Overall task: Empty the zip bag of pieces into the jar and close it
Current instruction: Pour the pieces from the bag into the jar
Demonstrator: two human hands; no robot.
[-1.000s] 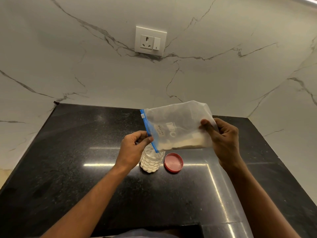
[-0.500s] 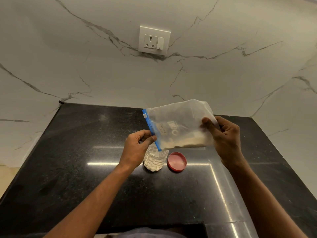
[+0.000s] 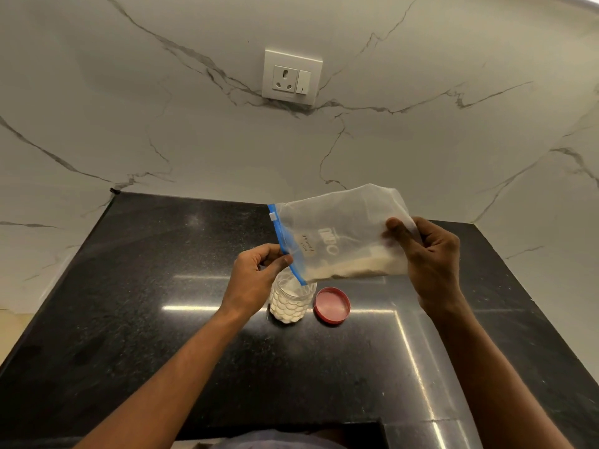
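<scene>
A clear zip bag (image 3: 337, 234) with a blue zip strip is held sideways above the counter, its zip end pointing left and down. Pale powder lies along its lower edge. My left hand (image 3: 256, 277) pinches the blue zip edge. My right hand (image 3: 428, 260) grips the bag's closed end. Right below the zip end stands a clear textured jar (image 3: 290, 304), open on top and partly filled with white stuff. Its red lid (image 3: 332, 305) lies flat on the counter just right of the jar.
The black speckled counter (image 3: 146, 319) runs to a marble wall at the back and sides. A white wall socket (image 3: 291, 77) sits above. The counter's near edge has a cut-out at the bottom.
The bag's zip end has dipped a little lower toward the jar's mouth. Both hands keep their hold. The view has shifted slightly.
</scene>
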